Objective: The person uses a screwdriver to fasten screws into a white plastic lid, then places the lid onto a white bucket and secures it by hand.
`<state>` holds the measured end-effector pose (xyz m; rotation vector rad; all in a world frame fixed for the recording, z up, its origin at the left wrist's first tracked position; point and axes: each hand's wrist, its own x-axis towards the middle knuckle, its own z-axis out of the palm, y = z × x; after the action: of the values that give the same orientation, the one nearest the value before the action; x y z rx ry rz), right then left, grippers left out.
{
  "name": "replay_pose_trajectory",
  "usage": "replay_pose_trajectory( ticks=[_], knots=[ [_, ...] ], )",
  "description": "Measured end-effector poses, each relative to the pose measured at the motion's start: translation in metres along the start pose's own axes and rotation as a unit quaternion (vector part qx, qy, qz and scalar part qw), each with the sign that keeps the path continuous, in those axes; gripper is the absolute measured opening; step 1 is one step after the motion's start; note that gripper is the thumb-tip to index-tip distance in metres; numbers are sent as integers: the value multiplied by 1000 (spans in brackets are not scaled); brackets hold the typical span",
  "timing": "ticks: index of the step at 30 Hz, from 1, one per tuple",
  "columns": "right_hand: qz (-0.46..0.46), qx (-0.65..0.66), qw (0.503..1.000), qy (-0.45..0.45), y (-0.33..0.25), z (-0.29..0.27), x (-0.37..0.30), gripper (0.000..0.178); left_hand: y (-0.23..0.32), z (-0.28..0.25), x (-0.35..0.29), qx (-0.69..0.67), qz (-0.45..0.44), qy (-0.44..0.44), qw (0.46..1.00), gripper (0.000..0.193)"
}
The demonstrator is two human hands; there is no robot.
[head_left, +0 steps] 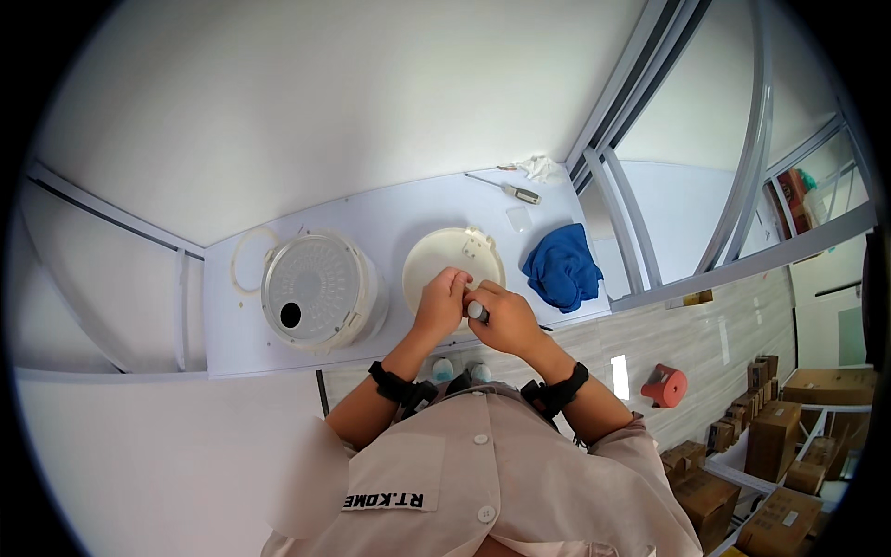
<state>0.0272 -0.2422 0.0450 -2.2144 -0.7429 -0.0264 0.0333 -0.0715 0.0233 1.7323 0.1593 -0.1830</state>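
Note:
My left hand (442, 302) rests with its fingertips on the near rim of a round cream lid-like disc (444, 255) lying on the white workbench (390, 209). My right hand (501, 317) is closed around a small dark-handled tool (477, 311) whose light tip points at the spot under my left fingertips. Both hands meet at the disc's near edge. What the left fingers pinch is hidden. Both wrists wear black bands.
An upturned white round appliance body (320, 290) with a ribbed base stands left of the disc, a thin white ring (243, 260) beside it. A blue cloth (562, 266), a small clear piece (519, 218), a screwdriver (509, 188) and a white rag (539, 167) lie to the right. Cardboard boxes (770, 441) sit on the floor.

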Motion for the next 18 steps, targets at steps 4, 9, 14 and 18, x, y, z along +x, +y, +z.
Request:
replay_pose_trajectory(
  ticks=[4,9,14,18],
  knots=[
    [4,-38,999,27,0,1,1,26,5,-3,-2,26,-7,-24,999,26],
    [46,-98,994,16,-6,-1,3,23,7,-1,-9,44,14,-34,998,25],
    [67,-64,995,36,-12,-8,4,21,11,-5,-10,-17,17,-54,998,25],
    [79,-14,993,85,-13,-15,6,12,-6,-20,-1,62,43,-72,995,26]
  ],
)
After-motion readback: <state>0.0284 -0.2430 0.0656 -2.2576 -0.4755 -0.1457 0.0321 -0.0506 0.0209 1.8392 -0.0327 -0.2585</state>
